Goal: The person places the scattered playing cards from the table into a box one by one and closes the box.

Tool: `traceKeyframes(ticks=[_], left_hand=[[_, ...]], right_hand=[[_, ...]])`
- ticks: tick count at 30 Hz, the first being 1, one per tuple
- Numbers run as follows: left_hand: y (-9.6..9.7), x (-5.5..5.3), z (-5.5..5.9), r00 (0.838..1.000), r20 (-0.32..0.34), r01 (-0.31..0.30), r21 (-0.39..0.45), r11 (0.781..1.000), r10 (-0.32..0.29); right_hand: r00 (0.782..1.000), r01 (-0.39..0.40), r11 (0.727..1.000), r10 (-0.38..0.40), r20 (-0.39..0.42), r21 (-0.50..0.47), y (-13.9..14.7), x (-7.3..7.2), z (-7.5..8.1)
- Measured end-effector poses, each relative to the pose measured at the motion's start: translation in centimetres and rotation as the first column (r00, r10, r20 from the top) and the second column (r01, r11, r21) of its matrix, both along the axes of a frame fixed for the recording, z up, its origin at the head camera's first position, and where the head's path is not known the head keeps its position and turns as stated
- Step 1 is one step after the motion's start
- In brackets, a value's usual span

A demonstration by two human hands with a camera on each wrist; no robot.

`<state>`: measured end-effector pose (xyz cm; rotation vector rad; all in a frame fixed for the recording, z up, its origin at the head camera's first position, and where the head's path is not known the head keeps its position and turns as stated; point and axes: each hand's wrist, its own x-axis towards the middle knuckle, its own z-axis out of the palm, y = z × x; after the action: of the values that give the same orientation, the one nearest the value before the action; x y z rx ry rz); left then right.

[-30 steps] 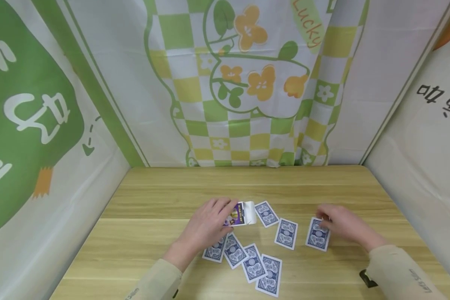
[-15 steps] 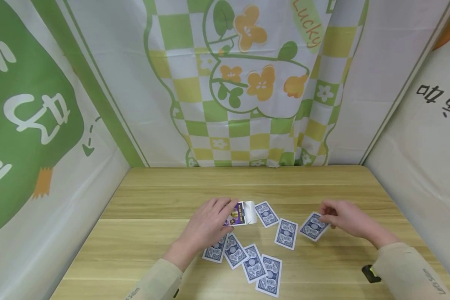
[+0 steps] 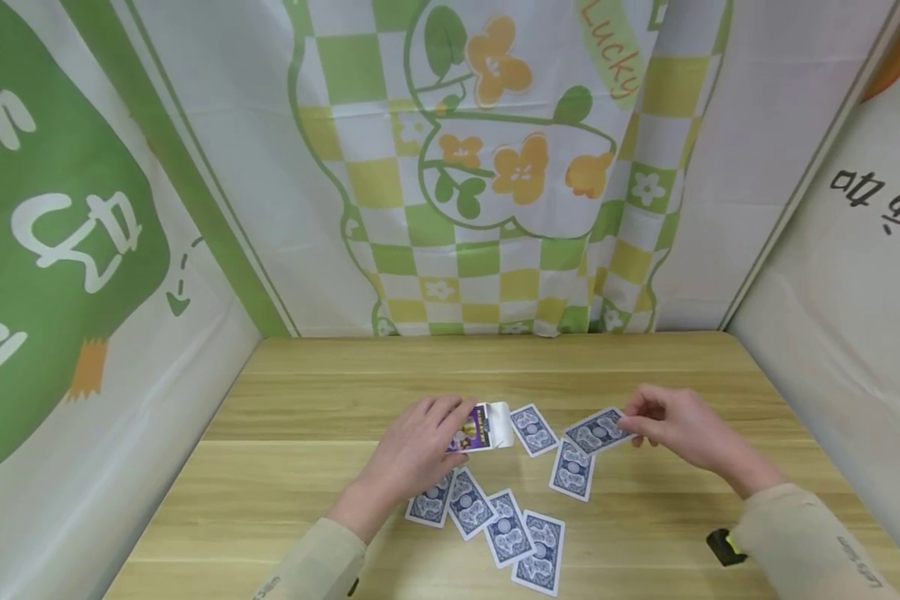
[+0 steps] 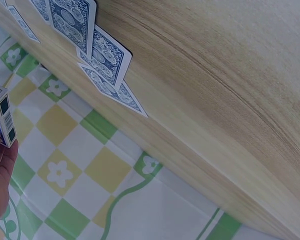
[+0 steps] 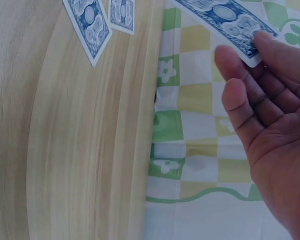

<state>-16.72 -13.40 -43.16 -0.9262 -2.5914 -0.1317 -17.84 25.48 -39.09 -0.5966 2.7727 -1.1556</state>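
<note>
My left hand (image 3: 417,450) grips a small purple card box (image 3: 471,430), its white flap open toward the right. In the left wrist view, part of the box (image 4: 2,117) shows against the fingers at the left edge. My right hand (image 3: 686,429) pinches a blue-backed playing card (image 3: 597,430) by its right end, between thumb and fingers. Seen from the head, this card overlaps the top of another playing card (image 3: 572,471). In the right wrist view the held card (image 5: 225,20) is face away, blue back showing, with the thumb on it.
Several blue-backed cards (image 3: 507,527) lie in an overlapping row in front of the box. One more card (image 3: 533,430) lies just right of the flap. The wooden table (image 3: 285,500) ends at a patterned cloth (image 3: 487,258) behind, with cloth walls on both sides.
My right hand has lifted the rightmost card off the table and moved it left, turning it over the neighbouring card. My left hand has stayed on the card box.
</note>
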Motion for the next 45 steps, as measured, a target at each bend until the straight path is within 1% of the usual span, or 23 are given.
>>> traceKeyframes(ticks=[6, 12, 17, 23, 25, 30, 34, 38, 45], left_hand=[[0.1, 0.0, 0.1, 1.0, -0.003, -0.003, -0.007, 1.0, 0.003], [0.3, 0.0, 0.1, 1.0, -0.004, 0.004, -0.006, 1.0, -0.004], [0.4, -0.1, 0.1, 1.0, -0.007, 0.011, -0.007, 1.0, -0.011], [0.6, -0.2, 0.1, 1.0, -0.017, 0.018, -0.011, 1.0, -0.018], [0.7, -0.3, 0.1, 1.0, -0.02, 0.023, -0.01, 1.0, -0.023], [0.9, -0.3, 0.2, 0.999, -0.025, 0.037, -0.003, 0.999, -0.037], [1.0, -0.4, 0.2, 0.999, -0.027, 0.04, -0.006, 0.999, -0.041], [1.2, -0.4, 0.2, 0.999, -0.029, 0.041, -0.008, 0.999, -0.041], [1.3, -0.4, 0.2, 0.999, -0.03, 0.04, -0.008, 0.999, -0.04]], right_hand=[[1.0, 0.004, 0.997, -0.005, -0.021, -0.072, -0.6, 0.1, 0.0], [0.999, -0.03, 0.989, 0.024, -0.04, -0.144, -1.4, 0.1, -0.1], [1.0, -0.028, 0.981, 0.026, -0.011, -0.193, -1.9, 0.2, -0.1], [0.998, -0.031, 0.962, 0.043, 0.037, -0.271, -2.6, 0.2, -0.1], [0.998, -0.042, 0.953, 0.056, 0.037, -0.3, -2.9, 0.2, -0.1], [0.995, -0.092, 0.927, 0.101, 0.006, -0.363, -3.5, 0.1, -0.2], [0.991, -0.131, 0.91, 0.135, -0.019, -0.392, -4.0, 0.1, -0.2], [0.987, -0.154, 0.897, 0.156, -0.03, -0.413, -4.5, 0.2, -0.3], [0.984, -0.151, 0.897, 0.178, 0.028, -0.416, -5.4, 0.4, -0.4]])
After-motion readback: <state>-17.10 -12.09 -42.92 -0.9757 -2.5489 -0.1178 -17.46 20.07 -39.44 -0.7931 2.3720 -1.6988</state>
